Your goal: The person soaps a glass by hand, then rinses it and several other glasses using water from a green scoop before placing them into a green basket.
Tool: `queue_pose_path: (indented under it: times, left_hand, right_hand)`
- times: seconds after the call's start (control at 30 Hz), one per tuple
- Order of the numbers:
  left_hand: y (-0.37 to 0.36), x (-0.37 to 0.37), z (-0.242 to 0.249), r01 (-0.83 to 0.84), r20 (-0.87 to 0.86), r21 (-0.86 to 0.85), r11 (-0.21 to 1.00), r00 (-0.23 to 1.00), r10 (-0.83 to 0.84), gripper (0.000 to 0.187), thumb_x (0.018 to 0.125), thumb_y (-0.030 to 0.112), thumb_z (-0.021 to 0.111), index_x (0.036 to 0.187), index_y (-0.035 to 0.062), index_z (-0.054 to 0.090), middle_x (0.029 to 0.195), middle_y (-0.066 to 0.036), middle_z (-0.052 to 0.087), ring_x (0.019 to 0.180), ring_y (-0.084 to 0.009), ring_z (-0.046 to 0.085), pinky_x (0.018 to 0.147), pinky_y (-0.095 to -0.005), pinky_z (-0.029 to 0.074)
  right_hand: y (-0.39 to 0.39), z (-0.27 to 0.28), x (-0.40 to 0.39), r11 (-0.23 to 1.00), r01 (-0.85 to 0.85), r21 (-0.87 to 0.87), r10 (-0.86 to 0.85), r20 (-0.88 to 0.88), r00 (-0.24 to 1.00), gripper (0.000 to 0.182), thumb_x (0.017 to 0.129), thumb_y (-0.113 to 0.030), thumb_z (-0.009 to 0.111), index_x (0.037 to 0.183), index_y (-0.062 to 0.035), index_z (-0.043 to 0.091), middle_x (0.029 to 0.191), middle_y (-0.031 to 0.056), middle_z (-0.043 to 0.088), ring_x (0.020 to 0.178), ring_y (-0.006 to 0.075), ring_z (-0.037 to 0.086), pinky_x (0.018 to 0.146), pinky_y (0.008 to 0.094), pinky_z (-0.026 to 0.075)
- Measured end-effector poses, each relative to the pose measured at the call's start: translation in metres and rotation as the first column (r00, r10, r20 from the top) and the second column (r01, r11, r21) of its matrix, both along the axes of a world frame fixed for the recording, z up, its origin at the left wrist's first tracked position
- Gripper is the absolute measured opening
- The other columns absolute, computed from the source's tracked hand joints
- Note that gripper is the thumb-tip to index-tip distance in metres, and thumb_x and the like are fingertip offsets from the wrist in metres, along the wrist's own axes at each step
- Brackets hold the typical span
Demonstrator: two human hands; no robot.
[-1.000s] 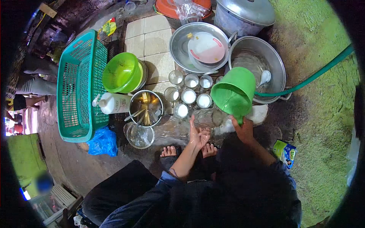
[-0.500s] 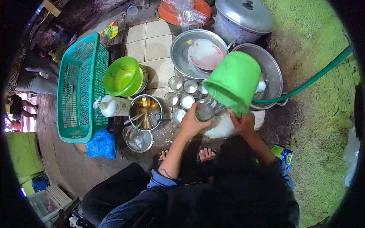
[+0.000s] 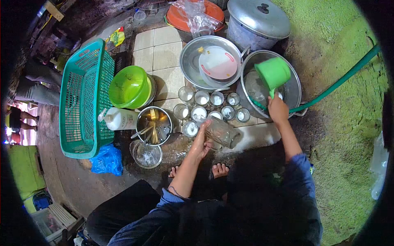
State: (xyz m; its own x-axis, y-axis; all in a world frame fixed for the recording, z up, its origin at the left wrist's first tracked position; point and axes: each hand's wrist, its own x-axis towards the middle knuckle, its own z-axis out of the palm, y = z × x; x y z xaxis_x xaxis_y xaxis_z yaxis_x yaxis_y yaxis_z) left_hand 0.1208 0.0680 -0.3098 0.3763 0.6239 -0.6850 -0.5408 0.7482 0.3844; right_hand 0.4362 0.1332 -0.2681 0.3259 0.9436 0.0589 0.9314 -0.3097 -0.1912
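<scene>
Grip, as I read it from afar: my left hand (image 3: 200, 146) is partly open, curved round a clear glass jar (image 3: 221, 133), which lies tilted with its mouth to the view's right. My right hand (image 3: 278, 109) is closed on the handle of a green dipper (image 3: 274, 73), tipped over the large metal pot (image 3: 293, 91). A green hose (image 3: 336, 87) runs into that pot.

Jar location: near side of a cluster of small glasses (image 3: 202, 97), in front of my feet (image 3: 220, 170); whether it touches them, I cannot tell. Beyond the glasses, a metal basin (image 3: 187, 65) holds a pink-and-white plate (image 3: 219, 62). To their left, a steel bowl (image 3: 167, 139) holds cutlery (image 3: 154, 127).
</scene>
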Motion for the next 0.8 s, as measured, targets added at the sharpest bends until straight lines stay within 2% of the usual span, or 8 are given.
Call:
queue_pose_path:
  times: [0.17,0.23,0.27,0.3,0.37,0.47,0.6,0.8]
  left_hand:
    - [-0.001,0.009,0.022,-0.061,0.218,-0.241,0.969,0.969,0.115,0.059,0.076,0.062,0.061,0.097,0.0068,0.056,0.062,0.000,0.053,0.033,-0.0016,0.023,0.029,-0.0121,0.019]
    - [0.003,0.008,0.024,-0.026,0.252,-0.254,0.967,0.963,0.092,0.056,0.076,0.061,0.062,0.091,0.0074,0.058,0.062,0.000,0.054,0.033,-0.0014,0.025,0.029,-0.0111,0.020]
    - [0.003,0.006,0.019,-0.025,0.250,-0.254,0.967,0.964,0.091,0.056,0.076,0.061,0.062,0.091,0.0074,0.058,0.062,0.000,0.054,0.033,-0.0014,0.025,0.029,-0.0111,0.020]
    - [0.004,0.004,0.010,-0.021,0.289,-0.278,0.960,0.952,0.104,0.055,0.077,0.059,0.061,0.094,0.0070,0.057,0.068,-0.002,0.057,0.034,-0.0012,0.026,0.030,-0.0112,0.021]
    - [0.005,0.003,0.010,-0.013,0.325,-0.301,0.954,0.939,0.115,0.054,0.079,0.058,0.061,0.096,0.0066,0.056,0.075,-0.004,0.059,0.035,-0.0011,0.027,0.031,-0.0113,0.022]
    - [0.009,0.007,0.025,0.041,0.061,-0.059,0.997,0.997,-0.037,0.054,0.082,0.055,0.059,0.103,0.0053,0.053,0.090,-0.006,0.062,0.039,0.0006,0.028,0.033,-0.0110,0.022]
    - [0.016,0.018,0.027,0.404,-0.504,0.567,0.718,0.860,-0.085,0.071,0.073,0.041,0.075,0.124,0.0021,0.044,0.107,-0.013,0.061,0.097,-0.0218,0.059,0.087,-0.0370,0.045]
    - [0.020,0.036,0.075,0.775,-0.871,0.462,0.430,0.487,0.057,0.083,0.060,0.043,0.080,0.124,0.0057,0.044,0.113,-0.020,0.058,0.102,-0.0317,0.060,0.086,-0.0377,0.047]
  right_hand:
    - [0.019,-0.065,0.054,0.868,-0.168,-0.468,0.217,0.052,0.975,0.037,0.089,-0.034,0.052,0.086,0.0011,0.060,0.081,0.0220,0.065,0.079,0.0405,0.063,0.069,0.0501,0.047]
    - [0.022,-0.041,0.047,0.845,-0.274,-0.460,0.153,-0.282,0.947,0.039,0.086,-0.037,0.057,0.080,0.0012,0.060,0.068,0.0154,0.064,0.061,0.0310,0.063,0.055,0.0435,0.047]
    - [0.015,-0.027,0.040,0.877,-0.136,-0.461,-0.223,-0.642,0.733,0.038,0.085,-0.039,0.060,0.074,-0.0033,0.056,0.055,0.0059,0.054,0.041,0.0180,0.050,0.039,0.0327,0.039]
    - [0.006,-0.018,0.037,0.877,-0.135,-0.461,-0.225,-0.642,0.733,0.038,0.085,-0.039,0.060,0.074,-0.0033,0.056,0.055,0.0059,0.054,0.041,0.0180,0.050,0.039,0.0327,0.039]
    - [-0.012,-0.003,0.030,0.912,0.027,-0.410,-0.408,-0.895,0.178,0.038,0.086,-0.040,0.060,0.068,-0.0081,0.050,0.051,-0.0007,0.044,0.034,0.0101,0.037,0.032,0.0265,0.028]
    - [-0.050,0.033,-0.007,0.949,0.128,-0.289,-0.311,-0.925,0.220,0.037,0.087,-0.040,0.060,0.067,-0.0107,0.047,0.050,-0.0034,0.041,0.035,0.0083,0.035,0.033,0.0245,0.028]
    - [-0.071,0.039,-0.041,0.968,0.198,-0.151,-0.204,-0.939,0.277,0.036,0.087,-0.038,0.060,0.069,-0.0100,0.048,0.051,-0.0040,0.043,0.038,0.0062,0.037,0.034,0.0230,0.029]
    - [-0.072,0.040,-0.062,0.994,0.083,0.069,0.010,-0.824,0.566,0.027,0.086,-0.029,0.064,0.076,-0.0053,0.058,0.054,0.0000,0.049,0.046,0.0088,0.047,0.042,0.0269,0.037]
